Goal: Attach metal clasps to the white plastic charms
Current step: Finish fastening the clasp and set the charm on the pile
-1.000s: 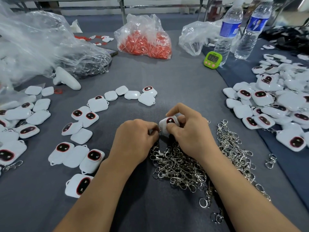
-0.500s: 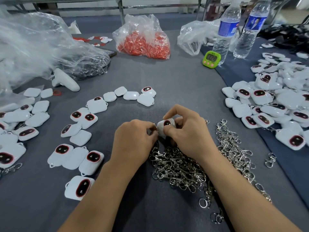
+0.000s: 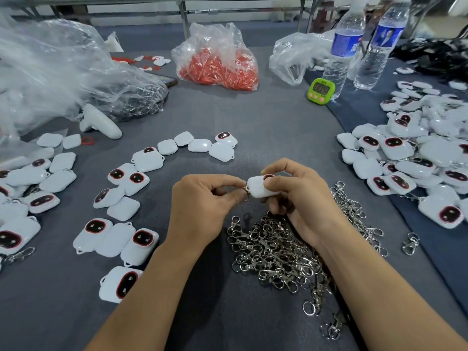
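Note:
My right hand [image 3: 301, 198] grips a white plastic charm [image 3: 257, 186] with a dark red-rimmed face, held just above the table at centre. My left hand [image 3: 202, 206] pinches a small metal clasp [image 3: 246, 190] at the charm's left corner, where the two touch. A heap of loose silver clasps [image 3: 281, 252] lies directly below and to the right of both hands. Loose white charms [image 3: 121, 209] are scattered on the left, and a large pile of charms [image 3: 417, 158] sits on the right, some with clasps on them.
At the back stand a bag of red parts [image 3: 217, 64], crumpled clear bags [image 3: 63, 72], a green timer [image 3: 320, 91] and two water bottles [image 3: 344, 46]. A white controller [image 3: 100, 122] lies at the left. The table has a grey cloth [image 3: 253, 122].
Both hands have lifted slightly and drawn a little apart. The charm is turned so more of its white side shows, with the clasp now visible at its left corner.

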Available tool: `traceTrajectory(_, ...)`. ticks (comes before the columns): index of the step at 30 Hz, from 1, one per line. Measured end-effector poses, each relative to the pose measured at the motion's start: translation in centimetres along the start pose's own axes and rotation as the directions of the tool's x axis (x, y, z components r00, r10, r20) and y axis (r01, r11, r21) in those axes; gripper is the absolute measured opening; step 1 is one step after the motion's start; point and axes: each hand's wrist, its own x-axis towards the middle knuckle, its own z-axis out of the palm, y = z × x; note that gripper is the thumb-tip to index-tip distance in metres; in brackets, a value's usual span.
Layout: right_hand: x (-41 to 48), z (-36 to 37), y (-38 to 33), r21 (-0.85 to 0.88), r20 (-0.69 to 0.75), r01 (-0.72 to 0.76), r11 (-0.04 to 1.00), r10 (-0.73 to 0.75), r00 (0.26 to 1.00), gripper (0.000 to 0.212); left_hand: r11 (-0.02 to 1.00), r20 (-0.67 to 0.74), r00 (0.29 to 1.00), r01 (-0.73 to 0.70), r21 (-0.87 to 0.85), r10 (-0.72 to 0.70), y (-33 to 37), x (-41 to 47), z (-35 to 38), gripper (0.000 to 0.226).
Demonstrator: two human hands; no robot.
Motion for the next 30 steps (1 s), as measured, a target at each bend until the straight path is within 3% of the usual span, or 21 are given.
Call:
traceTrajectory(10,0.20,-0.35,-0.01,0.063,0.015,-0.046,0.997,0.045,0.999,0.019,0.999,0.022,0.999,-0.026,-0.022,0.027,-0.02,0.08,0.21,0.023)
traceTrajectory(19,0.16,-0.12,0.00,-0.033,-0.007,0.005,0.999,-0.005,1.000,0.023,0.896,0.061,0.948,-0.316,0.310,0.313,0.22,-0.59,-0.18,0.009)
traceTrajectory(21,0.18,-0.22,-0.02,-0.011,-0.004,-0.005,1.000,0.005,1.000,0.024,0.932,0.030,0.966,-0.257,0.254,0.258,0.31,-0.63,-0.15,0.013)
traceTrajectory(24,0.14,-0.30,-0.12,0.049,0.020,-0.034,0.998,0.033,0.999,0.023,0.995,-0.013,0.996,-0.090,0.038,0.091,0.34,-0.40,-0.16,0.023)
traceTrajectory(30,0.21,-0.41,-0.21,0.171,0.071,-0.128,0.977,0.117,0.991,0.022,0.995,0.074,0.997,-0.016,-0.098,0.023,0.07,0.10,-0.19,0.036)
